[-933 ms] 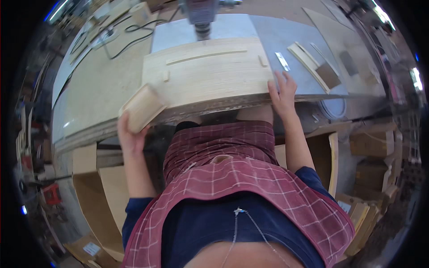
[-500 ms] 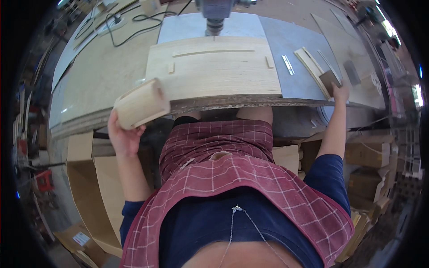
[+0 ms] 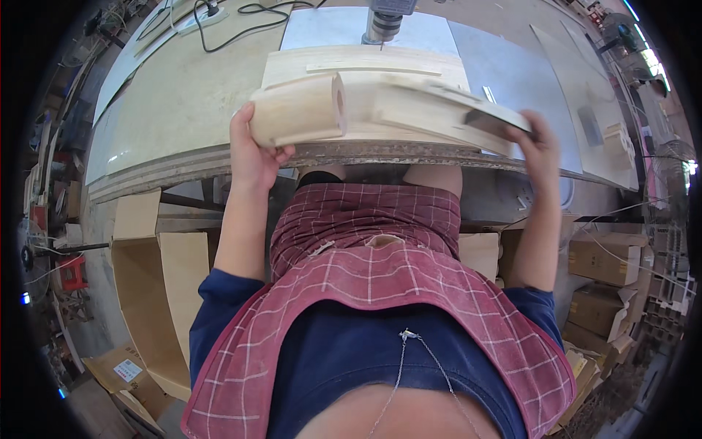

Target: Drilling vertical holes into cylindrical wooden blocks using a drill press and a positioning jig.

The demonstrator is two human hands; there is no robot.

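Observation:
My left hand [image 3: 254,155] is closed round the lower left end of a hollow wooden cylinder [image 3: 296,113]. The cylinder lies on its side above the bench's near edge, its round opening turned right. At the right, my right hand [image 3: 538,143] grips the end of a long pale wooden strip piece [image 3: 431,117], blurred by motion, with a dark block-like part near my fingers. The strip's far end points toward the cylinder's opening; whether they touch I cannot tell. Behind both, a drill chuck [image 3: 383,28] with a thin bit hangs over a pale wooden board [image 3: 292,64].
On the board a thin wooden strip [image 3: 373,69] lies crosswise. A small metal strip [image 3: 488,94] sits on the grey sheet [image 3: 504,66]. A power strip [image 3: 199,20] and black cable are at the far left. Cardboard boxes [image 3: 172,285] stand below the bench.
My left hand has carried the cylinder right and farther over the board. My right hand has lifted the wooden strip piece off the grey sheet and brought it left. The view has shifted slightly.

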